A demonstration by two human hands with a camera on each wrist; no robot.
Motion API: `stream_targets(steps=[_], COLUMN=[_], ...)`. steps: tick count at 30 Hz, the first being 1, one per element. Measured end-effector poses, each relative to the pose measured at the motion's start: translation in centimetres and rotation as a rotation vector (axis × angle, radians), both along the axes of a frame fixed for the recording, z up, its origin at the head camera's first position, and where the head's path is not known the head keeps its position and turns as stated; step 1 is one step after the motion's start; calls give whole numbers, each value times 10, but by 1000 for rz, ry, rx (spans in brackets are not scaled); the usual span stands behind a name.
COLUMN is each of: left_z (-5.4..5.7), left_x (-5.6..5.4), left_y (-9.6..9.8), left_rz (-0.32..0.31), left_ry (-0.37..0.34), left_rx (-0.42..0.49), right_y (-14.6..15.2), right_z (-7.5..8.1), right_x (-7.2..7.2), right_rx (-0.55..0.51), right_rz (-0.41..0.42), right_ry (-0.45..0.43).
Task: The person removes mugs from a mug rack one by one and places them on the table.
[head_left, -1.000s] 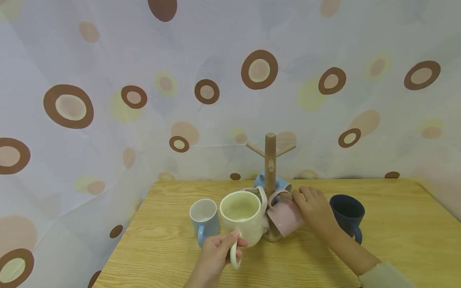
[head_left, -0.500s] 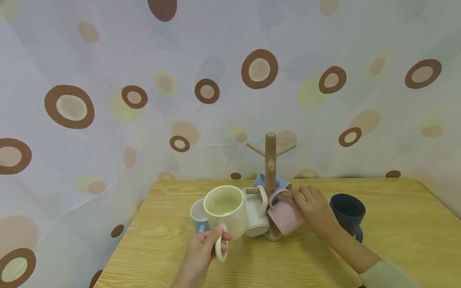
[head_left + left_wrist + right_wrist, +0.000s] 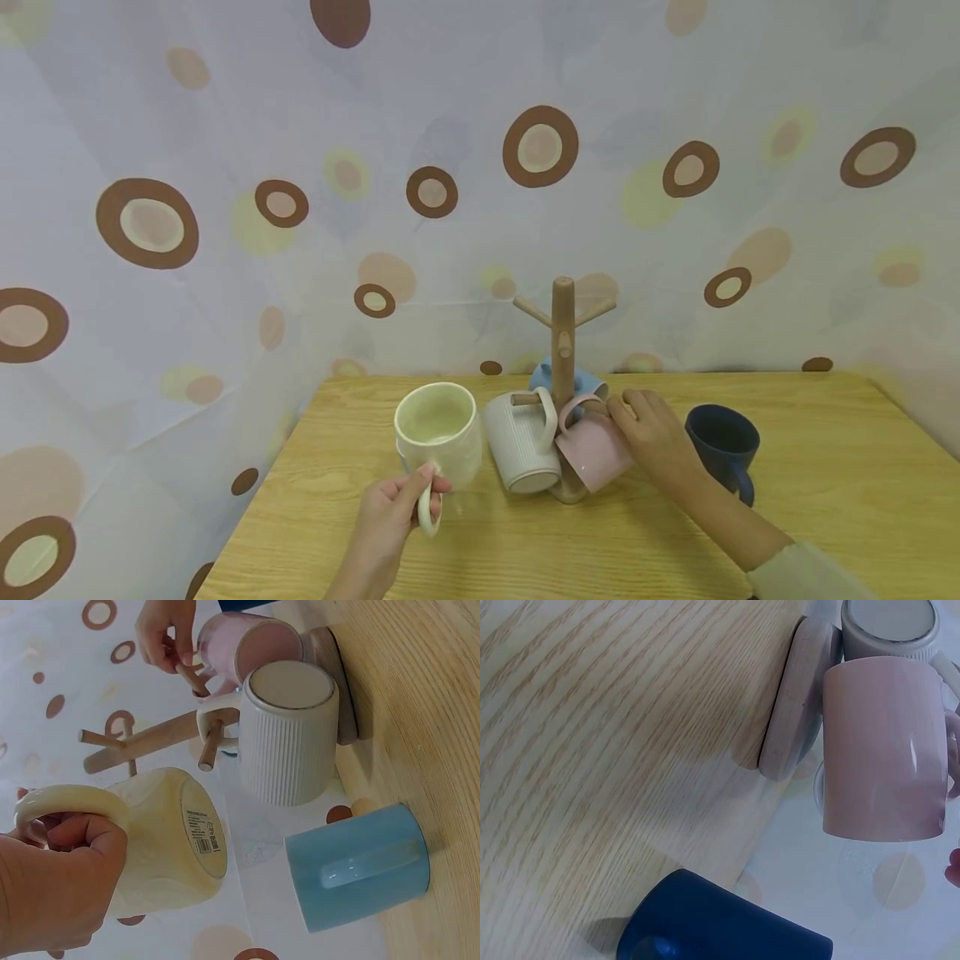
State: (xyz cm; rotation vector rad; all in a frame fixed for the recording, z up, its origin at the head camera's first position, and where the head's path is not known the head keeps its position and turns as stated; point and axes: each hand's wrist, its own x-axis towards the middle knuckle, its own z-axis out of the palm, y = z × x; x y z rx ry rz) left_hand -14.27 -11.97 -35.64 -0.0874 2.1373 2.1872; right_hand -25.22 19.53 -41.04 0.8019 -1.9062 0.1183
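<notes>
My left hand (image 3: 384, 517) grips a cream mug (image 3: 450, 457) by its handle. The mug is off the table, its labelled underside (image 3: 202, 834) showing in the left wrist view. Below it a light blue mug (image 3: 356, 871) stands upright, mostly hidden in the head view. My right hand (image 3: 654, 437) pinches the end of a lower peg on the wooden mug tree (image 3: 562, 333). From that peg a pink mug (image 3: 596, 454) hangs tilted by its handle. A ribbed white mug (image 3: 521, 446) hangs on the neighbouring peg to the left.
Another blue mug (image 3: 543, 375) hangs behind the tree's post, partly covered. To the right of my right hand a navy mug (image 3: 722, 442) stands on the wooden table (image 3: 847, 483). A dotted curtain (image 3: 480, 100) rises behind the table. The tree's upper pegs carry nothing.
My left hand has carried the cream mug leftward, away from the tree and in front of the light blue mug. The ribbed white mug is now uncovered. My right hand has stayed put.
</notes>
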Motion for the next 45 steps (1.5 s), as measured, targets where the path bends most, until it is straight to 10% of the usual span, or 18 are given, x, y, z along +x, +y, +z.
stream_targets(steps=[45], left_z=[-31], left_x=[-20], left_y=[-83], left_rz=[268], left_ry=[36], left_rx=[-65], right_y=[-1], right_z=[1], right_x=[2], right_rx=[23], right_rz=[-23], right_ry=[10])
